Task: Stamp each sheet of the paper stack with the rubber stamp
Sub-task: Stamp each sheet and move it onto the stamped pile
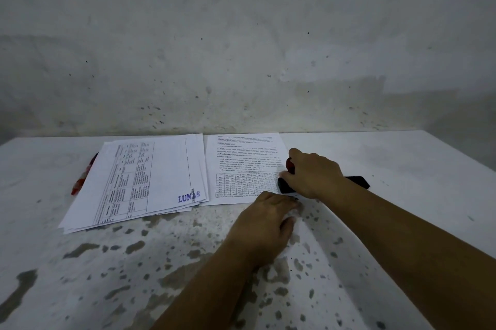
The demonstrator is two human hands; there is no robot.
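Observation:
A printed sheet (241, 163) with text and a table lies on the white surface, right of centre. My right hand (308, 174) grips the rubber stamp (289, 166), whose red knob shows above my fingers and whose dark base presses down on the sheet's lower right corner. My left hand (265, 219) rests flat on the bottom edge of that sheet, fingers spread. To the left lies a fanned pile of sheets (142, 182); its top sheet carries a blue stamp mark (188, 197) reading "LUN S" at its near right corner.
A long black object (358, 181) lies behind my right wrist, partly hidden. A red and white thing (81, 179) sticks out from under the left pile. The white tabletop (134, 262) is stained with grey blotches; a marked wall stands just behind.

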